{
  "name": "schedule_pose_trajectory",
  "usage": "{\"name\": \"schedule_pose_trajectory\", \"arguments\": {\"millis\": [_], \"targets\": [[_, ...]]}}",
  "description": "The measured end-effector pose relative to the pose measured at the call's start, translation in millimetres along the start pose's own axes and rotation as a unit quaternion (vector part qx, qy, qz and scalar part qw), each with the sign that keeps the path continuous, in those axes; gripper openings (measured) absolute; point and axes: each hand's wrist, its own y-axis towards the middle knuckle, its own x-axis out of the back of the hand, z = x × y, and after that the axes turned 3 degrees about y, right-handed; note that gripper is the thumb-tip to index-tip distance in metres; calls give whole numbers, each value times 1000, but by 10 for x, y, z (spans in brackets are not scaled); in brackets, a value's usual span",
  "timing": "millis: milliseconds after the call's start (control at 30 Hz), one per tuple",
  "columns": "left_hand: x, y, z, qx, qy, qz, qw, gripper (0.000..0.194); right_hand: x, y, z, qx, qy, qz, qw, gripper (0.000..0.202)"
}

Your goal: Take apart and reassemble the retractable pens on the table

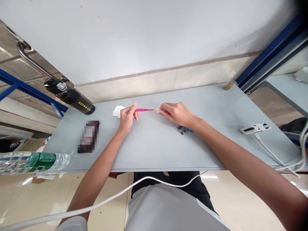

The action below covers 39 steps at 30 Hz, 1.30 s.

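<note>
Now the left hand [126, 117] grips a pink tool [141, 110], likely aligning it towards the right hand [179, 113], narrowly pinched, contents unclear.

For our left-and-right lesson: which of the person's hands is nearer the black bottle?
Left: the left hand is just past the crumpled tissue from the black bottle; the right hand is farther right.

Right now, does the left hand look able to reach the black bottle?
Probably yes: only the white tissue lies between the left hand and the black bottle, though that hand holds the pink tool.
</note>
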Motion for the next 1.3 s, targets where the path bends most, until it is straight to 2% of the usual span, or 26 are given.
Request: {"name": "schedule_pose_trajectory", "arguments": {"millis": [367,667,1000,1133,1300], "targets": [[-40,-43,-31,-6,15,40,999,71,-32,-7,37,2,-3,41,999,58],[-35,-60,-48,-22,45,52,997,68,-17,-11,61,10,2,42,999,57],[-88,-170,-119,-30,89,143,985,41,-17,-15,130,27,17,67,997,52],[-79,-158,-83,-51,92,154,982,32,-22,-10,128,31,20,75,997,50],[-75,-134,-39,-90,92,142,981,24,-22,-11,117,34,25,80,996,50]]}}
